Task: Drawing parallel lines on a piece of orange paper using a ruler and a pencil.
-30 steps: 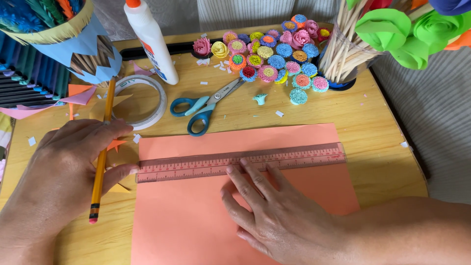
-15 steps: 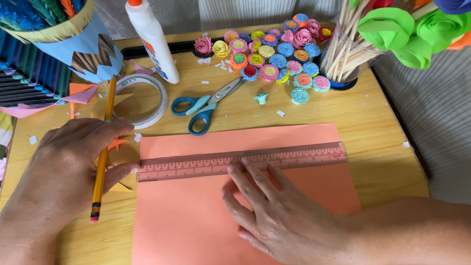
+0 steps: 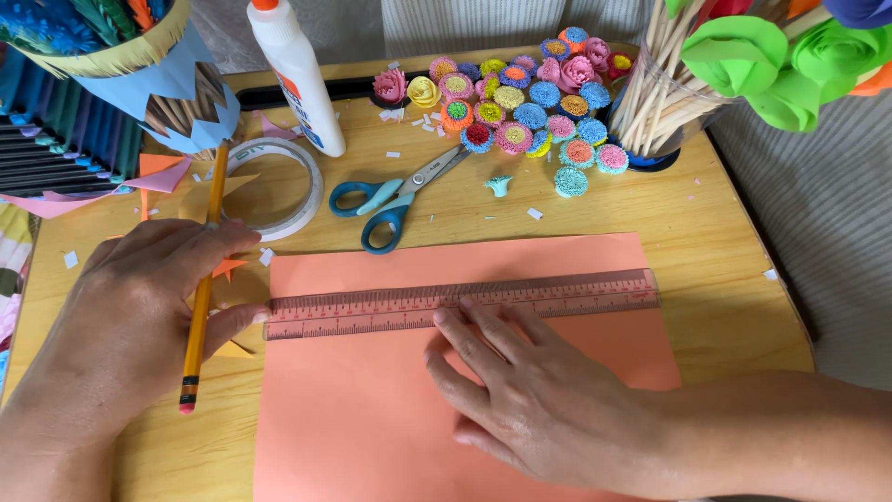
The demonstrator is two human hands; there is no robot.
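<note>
Fingers of the right hand (image 3: 548, 400) lie spread and flat on the orange paper sheet (image 3: 372, 418), their tips pressing the lower edge of the clear ruler (image 3: 465, 303), which stretches across the sheet just beyond them from one side edge to the other. The hand grips nothing; it only holds the ruler down.

Over at the ruler's near-left end, the left hand (image 3: 130, 316) is closed around a yellow pencil (image 3: 203, 297). The pencil runs lengthwise through the fingers, its pink eraser end pointing back toward the person and its other end pointing away toward the roll of white tape (image 3: 275, 186). The thumb of that hand touches the ruler's left tip.

Beyond the right fingers, past the top edge of the sheet, blue-handled scissors (image 3: 395, 195) lie on the wooden surface (image 3: 725, 279), blades shut. Farther out stand a white glue bottle (image 3: 295, 74) with an orange cap, a cluster of small rolled paper flowers (image 3: 520, 102) in many colours, and a cup of wooden sticks (image 3: 664, 102) topped by green paper roses (image 3: 771, 56). Small paper scraps lie scattered around the left fingers.
</note>
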